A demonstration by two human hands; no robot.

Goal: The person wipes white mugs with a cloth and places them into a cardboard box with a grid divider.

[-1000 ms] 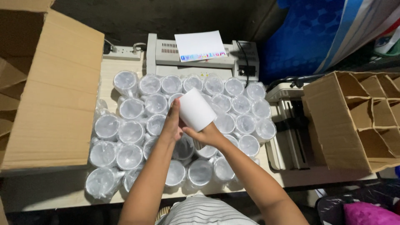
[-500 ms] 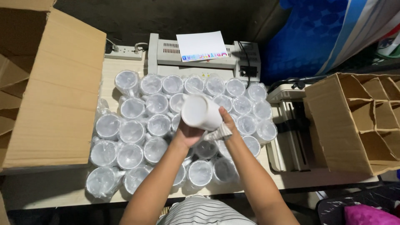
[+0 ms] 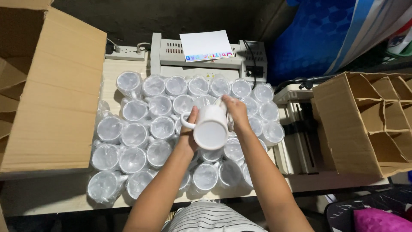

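Head view: plain white mug (image 3: 210, 127) raised above the middle of the table (image 3: 43, 193), held over the packed field of plastic-wrapped mugs (image 3: 135, 148). Tilted so the flat base faced the camera, handle out to the left, probably for turning and looking over the bare ceramic. Gripped from both sides. Left hand (image 3: 190, 129) came up from below, fingers curled against the left wall just under the handle, thumb side near the handle loop. Right hand (image 3: 235, 111) reached over the far right edge, fingers wrapped round the rim end of the mug (fingertips hidden behind it, so how tightly they pressed could not be told). Both forearms rose from the near edge and converged on the mug, wrists slightly bent inward, elbows low.

Wrapped mugs stood mouth-up in tight rows, touching one another, likely for the sake of space. At the far side, a grey laminator-like machine (image 3: 171, 58) with a white printed sheet (image 3: 206, 45) lying on top, and a power strip (image 3: 124, 53) just left of it. Large open cardboard box (image 3: 51, 94) on the left; divided cardboard carton (image 3: 365, 124) with empty cells on the right.
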